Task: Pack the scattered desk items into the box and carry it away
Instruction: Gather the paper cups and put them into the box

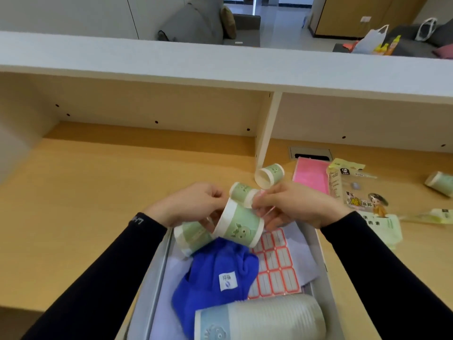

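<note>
Over the far end of the grey box [157, 273], my left hand [188, 202] grips a green paper cup [241, 225] lying on its side. My right hand [296, 204] holds a smaller green cup [242, 192] just above it. A third green cup [192, 238] sticks out below my left hand, at the box's far left corner. Inside the box lie a blue cloth [215, 278], a sheet of red-edged labels [274, 263] and a stack of pale cups [259, 320].
On the wooden desk [85, 192] to the right lie another green cup [269, 175], a pink sheet [311, 175], a snack packet with a doll figure [355, 190], a green packet [384, 227] and a further cup [441, 184]. A white shelf [220, 67] overhangs the back.
</note>
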